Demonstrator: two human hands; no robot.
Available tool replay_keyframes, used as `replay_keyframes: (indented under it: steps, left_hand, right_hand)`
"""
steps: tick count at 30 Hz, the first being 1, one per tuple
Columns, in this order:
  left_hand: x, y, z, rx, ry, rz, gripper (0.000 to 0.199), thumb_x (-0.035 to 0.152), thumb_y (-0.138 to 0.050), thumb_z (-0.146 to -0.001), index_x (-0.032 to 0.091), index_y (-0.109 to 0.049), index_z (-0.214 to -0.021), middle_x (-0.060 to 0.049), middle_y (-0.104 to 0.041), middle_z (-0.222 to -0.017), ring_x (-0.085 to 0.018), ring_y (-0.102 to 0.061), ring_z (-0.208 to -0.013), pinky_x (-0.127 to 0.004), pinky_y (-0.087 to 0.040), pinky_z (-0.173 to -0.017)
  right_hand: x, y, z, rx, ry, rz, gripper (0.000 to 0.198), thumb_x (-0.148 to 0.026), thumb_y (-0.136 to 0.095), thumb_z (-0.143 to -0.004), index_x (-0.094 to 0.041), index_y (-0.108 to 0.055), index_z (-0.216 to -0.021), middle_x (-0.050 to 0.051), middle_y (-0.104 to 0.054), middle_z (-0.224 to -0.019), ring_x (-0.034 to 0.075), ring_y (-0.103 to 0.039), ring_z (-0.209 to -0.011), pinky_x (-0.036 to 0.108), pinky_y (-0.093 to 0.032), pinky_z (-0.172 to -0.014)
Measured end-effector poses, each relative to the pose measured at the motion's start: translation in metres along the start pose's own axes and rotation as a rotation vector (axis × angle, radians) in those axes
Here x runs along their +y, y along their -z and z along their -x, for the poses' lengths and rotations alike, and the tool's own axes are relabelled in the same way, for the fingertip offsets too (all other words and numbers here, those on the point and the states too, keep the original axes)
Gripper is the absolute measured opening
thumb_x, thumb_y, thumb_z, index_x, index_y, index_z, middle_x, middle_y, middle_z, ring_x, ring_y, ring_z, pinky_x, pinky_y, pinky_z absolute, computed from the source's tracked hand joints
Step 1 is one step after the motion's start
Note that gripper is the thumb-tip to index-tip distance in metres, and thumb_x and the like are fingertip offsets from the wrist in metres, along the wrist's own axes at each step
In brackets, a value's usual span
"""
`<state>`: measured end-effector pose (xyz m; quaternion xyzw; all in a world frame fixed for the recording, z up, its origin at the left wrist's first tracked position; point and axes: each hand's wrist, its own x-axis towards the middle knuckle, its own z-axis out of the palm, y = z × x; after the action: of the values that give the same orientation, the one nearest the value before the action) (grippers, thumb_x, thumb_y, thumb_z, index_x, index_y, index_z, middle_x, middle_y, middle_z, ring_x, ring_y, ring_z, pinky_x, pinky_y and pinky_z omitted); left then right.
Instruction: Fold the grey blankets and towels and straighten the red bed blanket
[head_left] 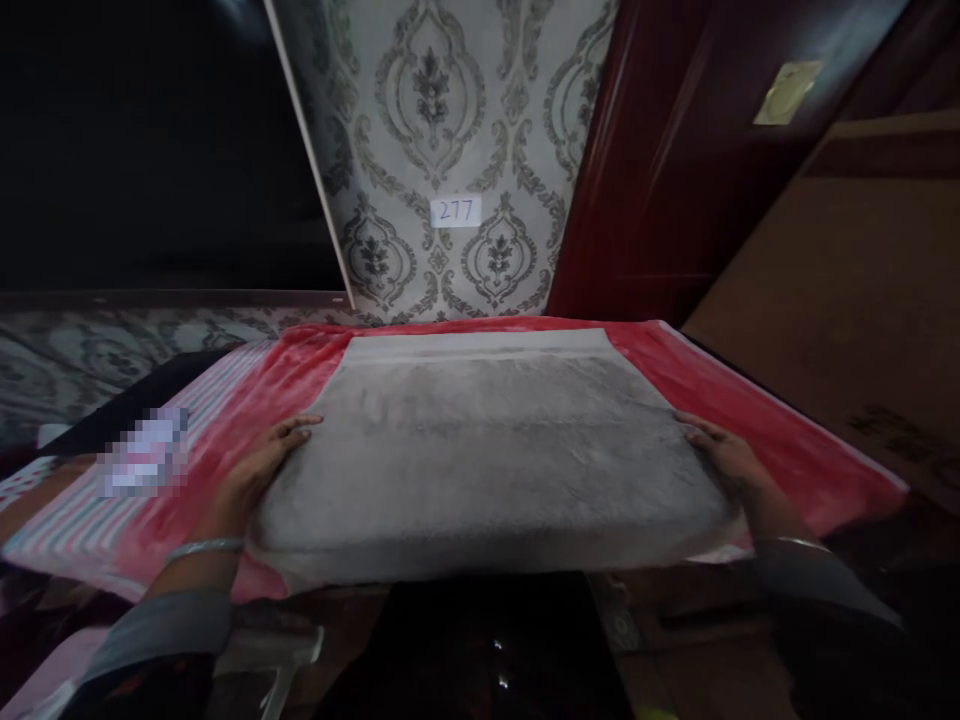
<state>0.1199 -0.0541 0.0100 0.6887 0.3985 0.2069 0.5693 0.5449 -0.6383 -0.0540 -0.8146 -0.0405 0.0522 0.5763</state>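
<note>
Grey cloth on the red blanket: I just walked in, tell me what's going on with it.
A person's left hand is at the left edge of the grey cloth, and their right hand is at its right edge. The cloth lies spread over the red blanket, a pale strip along its far side. Whether either grip is closed is unclear.

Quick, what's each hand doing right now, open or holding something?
Left hand: at the grey cloth's left edge; grip can't be told.
Right hand: at its right edge; grip can't be told.
</note>
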Motion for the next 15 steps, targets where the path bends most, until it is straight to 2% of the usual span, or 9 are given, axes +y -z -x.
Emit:
replay_keyframes:
  steps: [4, 8, 12, 15]
  left_hand:
    - [0.009, 0.001, 0.003, -0.018, -0.018, -0.093, 0.051, 0.04, -0.08, -0.053, 0.022, -0.071, -0.099, 0.002, -0.068, -0.08, -0.018, -0.057, -0.073, -0.026, -0.046, -0.06]
    - [0.013, 0.002, 0.002, -0.02, -0.043, -0.176, 0.061, 0.049, -0.083, -0.043, 0.024, -0.072, -0.098, 0.002, -0.07, -0.083, -0.02, -0.059, -0.078, -0.027, -0.049, -0.063]
    - [0.014, 0.004, -0.001, -0.022, -0.088, -0.307, 0.065, 0.061, -0.082, -0.035, 0.03, -0.073, -0.091, 0.002, -0.075, -0.087, -0.026, -0.065, -0.085, -0.033, -0.054, -0.067]
    - [0.011, 0.003, 0.005, 0.041, -0.164, -0.411, 0.054, 0.071, -0.067, -0.051, 0.035, -0.073, -0.09, 0.004, -0.078, -0.097, -0.027, -0.07, -0.091, -0.039, -0.06, -0.073]
  right_hand:
    - [0.002, 0.001, -0.004, 0.023, 0.068, 0.06, 0.039, -0.025, -0.067, -0.065, -0.02, -0.076, -0.103, 0.006, -0.073, -0.1, 0.023, -0.063, -0.088, 0.031, -0.048, -0.079]
    - [0.006, 0.007, -0.009, 0.002, 0.063, 0.106, 0.037, -0.029, -0.067, -0.069, -0.019, -0.076, -0.103, 0.002, -0.069, -0.082, 0.019, -0.06, -0.074, 0.03, -0.049, -0.072]
    - [0.004, 0.016, -0.018, -0.02, 0.1, 0.057, 0.04, -0.032, -0.064, -0.068, -0.019, -0.075, -0.104, 0.0, -0.067, -0.076, 0.017, -0.057, -0.067, 0.028, -0.048, -0.063]
    - [0.003, 0.019, -0.022, -0.014, 0.142, 0.04, 0.039, -0.035, -0.063, -0.069, -0.018, -0.076, -0.101, 0.001, -0.068, -0.074, 0.017, -0.058, -0.066, 0.027, -0.048, -0.062]
